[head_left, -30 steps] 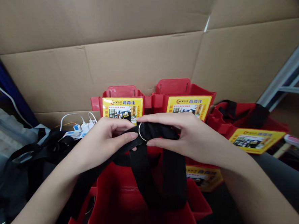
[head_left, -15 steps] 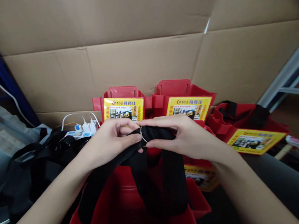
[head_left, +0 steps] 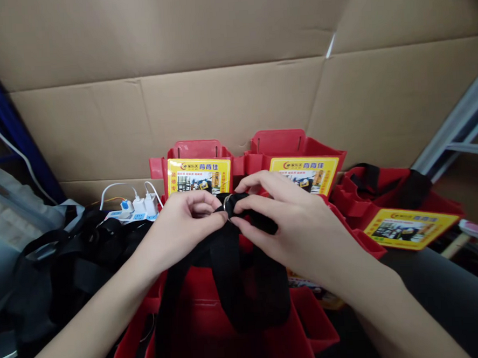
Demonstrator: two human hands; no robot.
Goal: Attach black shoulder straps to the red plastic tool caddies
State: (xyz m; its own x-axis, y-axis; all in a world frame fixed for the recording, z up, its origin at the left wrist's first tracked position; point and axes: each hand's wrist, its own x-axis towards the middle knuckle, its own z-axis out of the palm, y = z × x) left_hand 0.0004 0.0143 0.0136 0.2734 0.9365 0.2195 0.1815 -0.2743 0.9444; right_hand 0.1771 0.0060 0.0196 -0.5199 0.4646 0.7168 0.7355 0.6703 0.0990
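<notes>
A black webbing strap (head_left: 224, 258) hangs in loops over an open red plastic box (head_left: 208, 302) in front of me. At the strap's upper end is a thin metal ring (head_left: 225, 203) with webbing through it. My left hand (head_left: 185, 223) pinches the strap and ring between thumb and fingers from the left. From the right, my right hand (head_left: 289, 213) grips the webbing beside the ring with thumb and index finger, its other fingers raised and bent. Part of the webbing under the right hand is hidden.
Red boxes with yellow labels stand behind, including a left one (head_left: 199, 149), a middle one (head_left: 279, 141) and a right one (head_left: 356, 207). More black straps (head_left: 78, 264) are heaped left, near a power strip (head_left: 138, 215) with chargers. A cardboard wall (head_left: 218, 104) closes the back.
My right hand has shifted from lying flat along the strap to a fingertip pinch close to the ring. The webbing there is more bunched, and the hanging loop has moved slightly.
</notes>
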